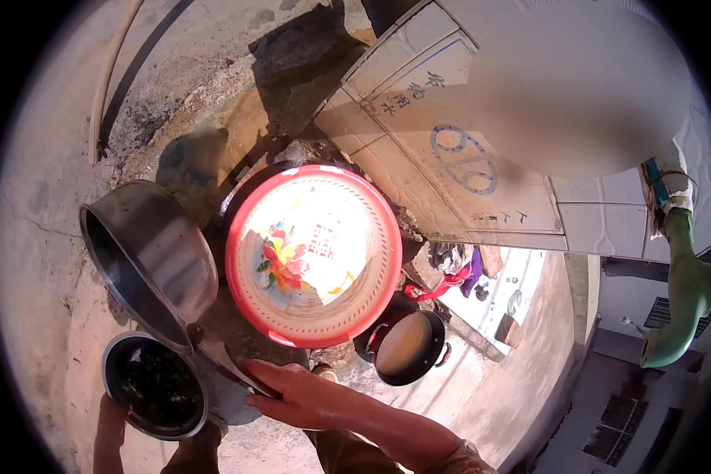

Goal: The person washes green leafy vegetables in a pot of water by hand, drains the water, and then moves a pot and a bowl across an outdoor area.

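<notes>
My left hand grips the rim of a round metal basin at the lower left. Dark green pieces lie in dark liquid inside it. My right hand is closed round the near end of a long, flat, pale object with a dark edge; its exact kind is unclear. The object's far end meets the rim of a large steel pot, which stands tilted on its side above the basin. Beyond my right hand sits a red-rimmed plastic basin with a flower print inside, brightly sunlit.
A black two-handled pan with cloudy liquid stands right of the red-rimmed basin. Behind is a tiled block. Red and purple cloth lies near it. A green pipe hangs at the right, a hose at upper left.
</notes>
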`<state>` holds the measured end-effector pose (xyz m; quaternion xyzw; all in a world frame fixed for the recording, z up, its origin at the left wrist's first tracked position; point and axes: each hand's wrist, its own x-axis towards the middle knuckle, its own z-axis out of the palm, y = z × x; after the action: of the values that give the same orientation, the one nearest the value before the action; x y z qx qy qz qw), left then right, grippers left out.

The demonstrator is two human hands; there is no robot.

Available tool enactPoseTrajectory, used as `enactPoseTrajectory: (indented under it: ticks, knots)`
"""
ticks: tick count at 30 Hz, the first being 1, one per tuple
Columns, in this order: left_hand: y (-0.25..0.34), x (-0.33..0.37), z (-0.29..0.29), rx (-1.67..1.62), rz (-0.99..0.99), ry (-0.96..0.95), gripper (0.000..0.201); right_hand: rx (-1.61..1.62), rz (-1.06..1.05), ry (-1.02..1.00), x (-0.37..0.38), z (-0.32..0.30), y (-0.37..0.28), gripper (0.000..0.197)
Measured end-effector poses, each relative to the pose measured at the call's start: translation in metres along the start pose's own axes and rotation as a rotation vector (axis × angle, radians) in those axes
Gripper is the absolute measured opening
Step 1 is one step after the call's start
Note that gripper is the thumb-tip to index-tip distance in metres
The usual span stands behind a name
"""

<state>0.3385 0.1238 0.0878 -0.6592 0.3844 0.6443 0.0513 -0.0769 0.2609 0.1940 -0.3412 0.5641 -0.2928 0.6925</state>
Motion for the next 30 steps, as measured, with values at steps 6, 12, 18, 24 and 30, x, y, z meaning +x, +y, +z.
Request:
enactPoseTrajectory:
  ticks: [6,12,18,24,30]
  knots:
    - [-0.046,-0.077,-0.047,-0.001,0.014,0.086,0.025,-0.03,-0.067,0.206,-0.092,0.082,0.051,0.036]
    - [-0.052,-0.17,-0.03,0.448,0.441,0.016,0.044,-0.154,0.099,0.279,-0.2,0.133,0.086,0.026]
    - [-0.017,-0.225,-0.006,-0.342,-0.188,0.037,0.023,-0.089,0.198,0.445,-0.311,0.14,0.055,0.024]
    - [0.108,-0.31,0.054,0.466,0.647,-0.439,0.021,0.013,0.222,0.823,-0.438,0.199,0.045,0.022]
    - [0.141,-0.277,0.072,0.611,0.689,-0.713,0.015,0.721,0.392,1.221,-0.509,0.371,0.044,0.021]
